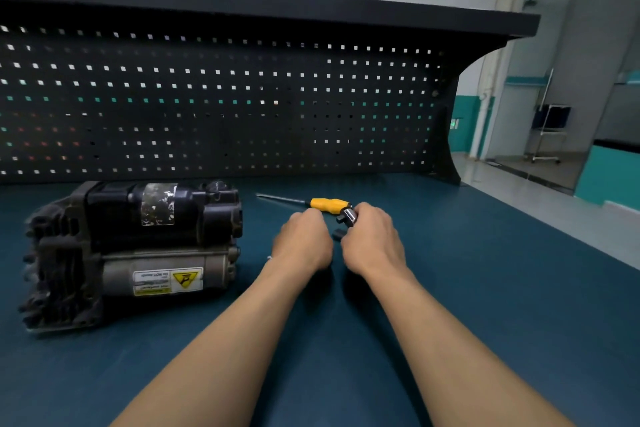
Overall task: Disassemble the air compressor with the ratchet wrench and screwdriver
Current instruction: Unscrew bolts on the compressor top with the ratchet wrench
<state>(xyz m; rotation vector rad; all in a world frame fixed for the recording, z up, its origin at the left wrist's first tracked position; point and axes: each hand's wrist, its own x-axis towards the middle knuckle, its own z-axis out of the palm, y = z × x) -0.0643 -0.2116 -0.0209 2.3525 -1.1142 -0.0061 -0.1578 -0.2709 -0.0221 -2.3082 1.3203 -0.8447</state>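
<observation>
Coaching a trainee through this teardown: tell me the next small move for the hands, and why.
Probably press the small dark piece onto the ratchet. The right hand grips the ratchet's chrome head, the piece, likely a socket, sits right between it and the curled left hand, and the compressor lies apart, to the left, no tool on it.

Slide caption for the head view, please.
Right hand grips the ratchet wrench near the left hand, screwdriver behind, air compressor untouched at left.
</observation>
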